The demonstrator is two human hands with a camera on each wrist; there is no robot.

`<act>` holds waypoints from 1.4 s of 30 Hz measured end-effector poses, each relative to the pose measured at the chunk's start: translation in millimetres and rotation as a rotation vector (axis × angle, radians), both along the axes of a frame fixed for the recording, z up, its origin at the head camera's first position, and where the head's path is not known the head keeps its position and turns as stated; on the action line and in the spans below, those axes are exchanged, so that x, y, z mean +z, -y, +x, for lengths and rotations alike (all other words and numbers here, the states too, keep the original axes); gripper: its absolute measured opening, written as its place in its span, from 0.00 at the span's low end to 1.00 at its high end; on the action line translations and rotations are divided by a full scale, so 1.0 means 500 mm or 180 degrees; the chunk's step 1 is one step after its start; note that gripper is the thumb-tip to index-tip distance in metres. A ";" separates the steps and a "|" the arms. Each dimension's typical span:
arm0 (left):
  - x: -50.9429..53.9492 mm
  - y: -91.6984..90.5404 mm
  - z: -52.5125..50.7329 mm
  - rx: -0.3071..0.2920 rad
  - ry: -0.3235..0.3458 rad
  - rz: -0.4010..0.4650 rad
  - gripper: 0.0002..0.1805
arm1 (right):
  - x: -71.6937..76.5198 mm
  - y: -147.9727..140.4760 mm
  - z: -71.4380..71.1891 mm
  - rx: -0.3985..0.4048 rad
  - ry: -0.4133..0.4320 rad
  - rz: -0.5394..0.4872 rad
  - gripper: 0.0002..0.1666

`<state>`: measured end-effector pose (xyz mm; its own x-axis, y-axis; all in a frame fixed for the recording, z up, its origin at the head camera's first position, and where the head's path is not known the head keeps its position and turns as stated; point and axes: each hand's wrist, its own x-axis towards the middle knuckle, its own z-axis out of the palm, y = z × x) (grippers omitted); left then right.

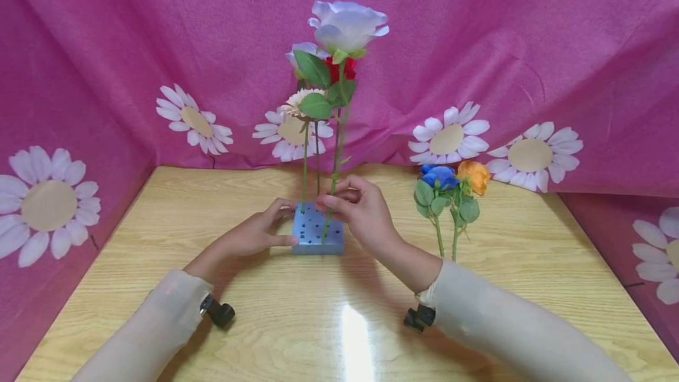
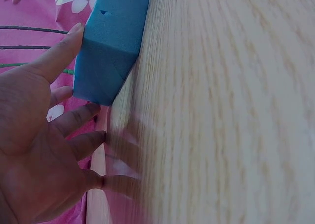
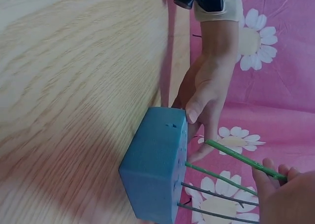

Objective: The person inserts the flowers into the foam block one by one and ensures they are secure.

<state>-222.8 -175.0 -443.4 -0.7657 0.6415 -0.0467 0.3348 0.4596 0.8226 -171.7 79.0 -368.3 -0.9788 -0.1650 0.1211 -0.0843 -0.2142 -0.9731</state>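
A blue foam block dotted with holes sits on the table. My left hand holds its left side, thumb at the front corner and fingertips toward the back. Between thumb and fingers, my right hand pinches the green stem of a tall white rose. In the right wrist view the lower end of that stem shows apart from the block. Three other stems stand in the block. Behind the white rose are another whitish flower, a red flower and a cream daisy-like flower.
To the right on the wooden table lie a blue rose and an orange rose, leafy stems toward me. A pink cloth printed with large daisies hangs behind and at both sides.
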 end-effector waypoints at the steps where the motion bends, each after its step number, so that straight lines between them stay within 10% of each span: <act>1: 0.000 0.000 0.000 -0.0001 -0.0003 0.0006 0.36 | -0.001 0.005 -0.003 -0.0008 0.0013 -0.0004 0.06; 42: 0.003 0.000 0.000 -0.0005 -0.0052 -0.0028 0.38 | -0.039 0.087 -0.077 -0.0313 -0.0025 0.0372 0.04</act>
<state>-222.6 -175.2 -442.0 -0.7654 0.6424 -0.0399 0.3490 0.4663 0.8129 -210.0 35.5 -387.9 -0.9901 -0.0818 0.1143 -0.1069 -0.0897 -0.9902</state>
